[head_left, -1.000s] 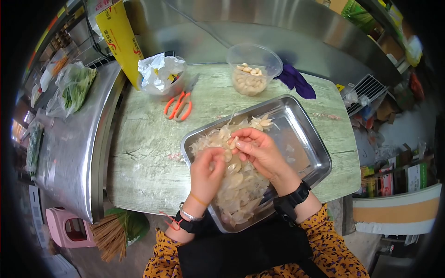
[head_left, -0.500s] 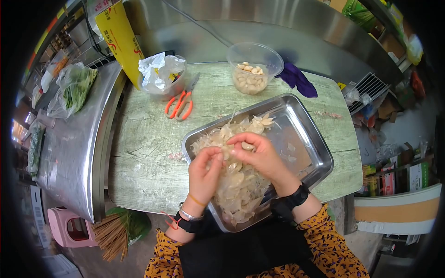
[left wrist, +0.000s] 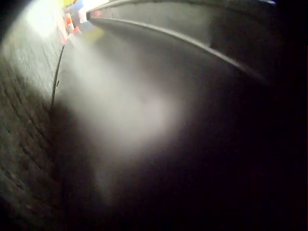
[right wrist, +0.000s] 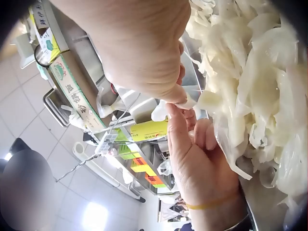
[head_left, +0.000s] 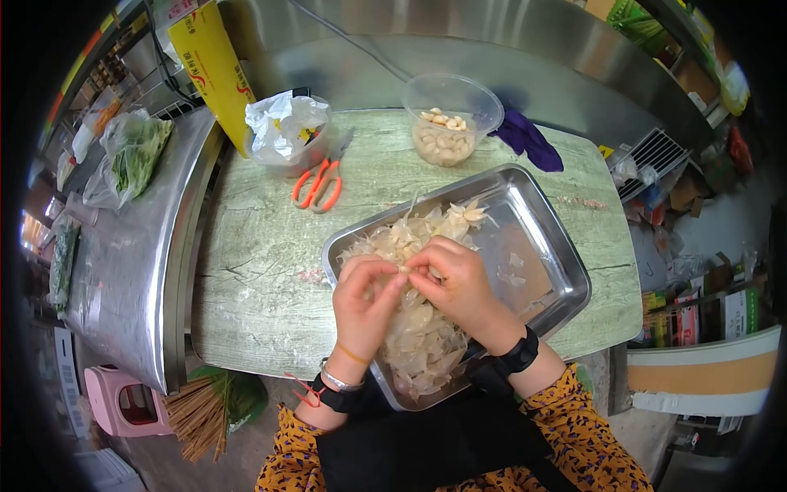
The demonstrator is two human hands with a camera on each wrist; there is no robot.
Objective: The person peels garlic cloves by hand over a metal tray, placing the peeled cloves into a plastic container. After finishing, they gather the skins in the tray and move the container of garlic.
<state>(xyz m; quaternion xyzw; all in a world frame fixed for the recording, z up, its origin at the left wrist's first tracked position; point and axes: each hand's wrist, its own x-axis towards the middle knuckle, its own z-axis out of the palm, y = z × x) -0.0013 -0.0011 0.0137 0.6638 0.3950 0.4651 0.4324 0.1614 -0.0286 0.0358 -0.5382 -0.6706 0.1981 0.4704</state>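
Observation:
Both hands meet over a steel tray (head_left: 566,283) in the head view. My left hand (head_left: 363,299) and right hand (head_left: 459,283) pinch a small garlic clove (head_left: 403,269) between their thumbs and fingertips. The right wrist view shows the fingertips together, with whitish garlic at the pinch; most of the clove is covered by fingers. Under the hands, a heap of garlic cloves and papery skins (head_left: 422,344) fills the tray's left part. The left wrist view is dark and blurred, with no hand showing.
Beyond the tray stand a clear tub of peeled cloves (head_left: 443,143) and a purple cloth (head_left: 529,141). Orange-handled scissors (head_left: 318,187) lie left, near a tub with a white bag (head_left: 283,127). A tall yellow box (head_left: 211,74) and a steel counter (head_left: 123,271) border the table.
My right hand has turned inward and moved left, bringing its fingertips against the left hand's. The clove seen in the right fingers half a second ago is now hidden. The left hand has barely moved.

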